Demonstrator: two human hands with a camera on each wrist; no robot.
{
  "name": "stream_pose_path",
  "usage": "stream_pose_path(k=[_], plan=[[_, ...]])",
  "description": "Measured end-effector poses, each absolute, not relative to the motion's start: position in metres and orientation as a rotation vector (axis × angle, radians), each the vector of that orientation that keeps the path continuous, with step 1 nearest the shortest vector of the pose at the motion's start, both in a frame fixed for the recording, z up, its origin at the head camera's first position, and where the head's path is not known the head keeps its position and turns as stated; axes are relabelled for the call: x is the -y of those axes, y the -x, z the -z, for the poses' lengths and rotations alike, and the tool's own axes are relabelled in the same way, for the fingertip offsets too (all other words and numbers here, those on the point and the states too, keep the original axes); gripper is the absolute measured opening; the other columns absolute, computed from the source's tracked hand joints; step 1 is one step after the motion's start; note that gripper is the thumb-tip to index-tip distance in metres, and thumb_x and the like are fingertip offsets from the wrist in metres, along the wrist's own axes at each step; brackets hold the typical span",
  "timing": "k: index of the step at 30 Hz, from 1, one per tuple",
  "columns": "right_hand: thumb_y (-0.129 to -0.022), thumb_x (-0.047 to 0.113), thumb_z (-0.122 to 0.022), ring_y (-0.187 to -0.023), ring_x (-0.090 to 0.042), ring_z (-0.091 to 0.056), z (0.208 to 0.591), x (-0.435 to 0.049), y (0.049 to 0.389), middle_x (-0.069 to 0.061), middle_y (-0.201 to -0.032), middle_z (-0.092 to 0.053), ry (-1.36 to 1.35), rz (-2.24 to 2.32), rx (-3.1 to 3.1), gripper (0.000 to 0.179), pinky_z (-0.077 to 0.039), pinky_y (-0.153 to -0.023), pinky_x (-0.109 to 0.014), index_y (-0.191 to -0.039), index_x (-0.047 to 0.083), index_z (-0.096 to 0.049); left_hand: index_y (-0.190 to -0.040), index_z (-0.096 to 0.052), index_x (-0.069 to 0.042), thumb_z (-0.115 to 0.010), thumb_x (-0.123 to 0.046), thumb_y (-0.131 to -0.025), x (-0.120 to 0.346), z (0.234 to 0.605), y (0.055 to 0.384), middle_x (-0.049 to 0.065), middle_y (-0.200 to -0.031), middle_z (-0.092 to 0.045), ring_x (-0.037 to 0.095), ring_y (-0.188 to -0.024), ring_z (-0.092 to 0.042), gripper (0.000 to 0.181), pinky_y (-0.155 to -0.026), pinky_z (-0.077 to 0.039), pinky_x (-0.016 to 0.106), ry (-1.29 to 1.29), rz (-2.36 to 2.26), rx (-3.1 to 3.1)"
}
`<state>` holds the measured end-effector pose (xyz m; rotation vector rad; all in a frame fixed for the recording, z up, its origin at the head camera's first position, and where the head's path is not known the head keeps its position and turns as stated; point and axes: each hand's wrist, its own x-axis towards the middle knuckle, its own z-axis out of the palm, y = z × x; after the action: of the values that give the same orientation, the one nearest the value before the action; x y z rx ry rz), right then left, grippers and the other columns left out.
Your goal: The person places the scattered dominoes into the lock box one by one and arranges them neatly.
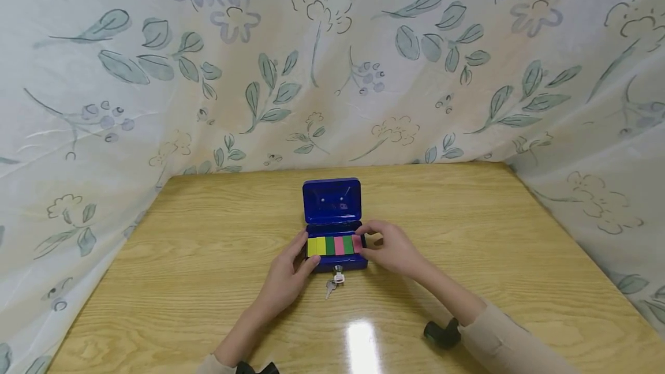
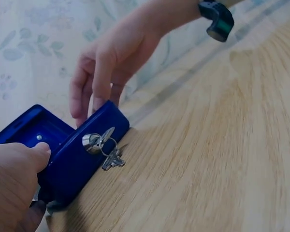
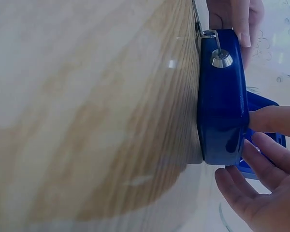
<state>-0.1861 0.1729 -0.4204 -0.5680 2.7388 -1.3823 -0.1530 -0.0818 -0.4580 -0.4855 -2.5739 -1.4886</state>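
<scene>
A small blue metal cash box (image 1: 324, 265) stands on the table with its lid (image 1: 332, 204) raised at the back. Inside lies a row of coloured blocks (image 1: 330, 246), in yellow, green and pink. My left hand (image 1: 286, 276) grips the box's left side, the thumb over the front rim. At the right end of the row, my right hand (image 1: 395, 251) has thumb and index finger on either side of a pink block (image 1: 357, 243); its other fingers bend beside the box. Keys (image 2: 113, 159) hang from the front lock (image 2: 91, 142). The box walls hide the blocks in both wrist views.
The wooden table (image 1: 223, 218) stretches around the box on every side. Floral cloth (image 1: 332, 74) hangs behind it and along both sides. A dark band with a small device (image 1: 441, 333) sits at the right wrist.
</scene>
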Motion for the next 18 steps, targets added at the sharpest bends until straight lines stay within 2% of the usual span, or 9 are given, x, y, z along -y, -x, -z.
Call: stream_pose_path(k=[4, 9, 14, 18], plan=[[-0.085, -0.002, -0.073, -0.115, -0.03, -0.057, 0.419, -0.178, 0.179, -0.006, -0.121, -0.064, 0.559, 1.407, -2.713, 0.03, -0.055, -0.088, -0.041, -0.114, 0.004, -0.069, -0.15, -0.04, -0.004, -0.062, -0.027, -0.099, 0.087, 0.455, 0.153, 0.011, -0.154, -0.036, 0.021, -0.141, -0.03, 0.06, -0.112, -0.03, 0.041, 0.513, 1.444, 2.59], [-0.086, 0.0, -0.071, -0.115, -0.03, -0.056, 0.415, -0.185, 0.171, -0.006, -0.12, -0.064, 0.609, 1.43, -2.734, 0.03, -0.053, -0.091, -0.045, -0.116, 0.003, -0.068, -0.15, -0.041, -0.005, -0.057, -0.033, -0.102, 0.095, 0.444, 0.152, 0.011, -0.155, -0.034, 0.023, -0.141, -0.031, 0.058, -0.11, -0.033, 0.043, 0.556, 1.43, 2.625], [-0.088, 0.001, -0.071, -0.115, -0.032, -0.056, 0.411, -0.199, 0.164, -0.007, -0.119, -0.064, 0.632, 1.428, -2.808, 0.029, -0.05, -0.093, -0.051, -0.116, 0.004, -0.067, -0.149, -0.042, -0.005, -0.055, -0.033, -0.103, 0.104, 0.431, 0.148, 0.01, -0.156, -0.032, 0.031, -0.142, -0.028, 0.056, -0.111, -0.029, 0.051, 0.594, 1.32, 2.679], [-0.088, 0.0, -0.071, -0.117, -0.033, -0.055, 0.406, -0.212, 0.16, -0.01, -0.121, -0.064, 0.639, 1.392, -2.902, 0.028, -0.048, -0.095, -0.055, -0.115, 0.004, -0.067, -0.15, -0.041, -0.006, -0.053, -0.033, -0.104, 0.114, 0.421, 0.146, 0.008, -0.158, -0.029, 0.031, -0.143, -0.025, 0.055, -0.112, -0.027, 0.054, 0.602, 1.219, 2.71]])
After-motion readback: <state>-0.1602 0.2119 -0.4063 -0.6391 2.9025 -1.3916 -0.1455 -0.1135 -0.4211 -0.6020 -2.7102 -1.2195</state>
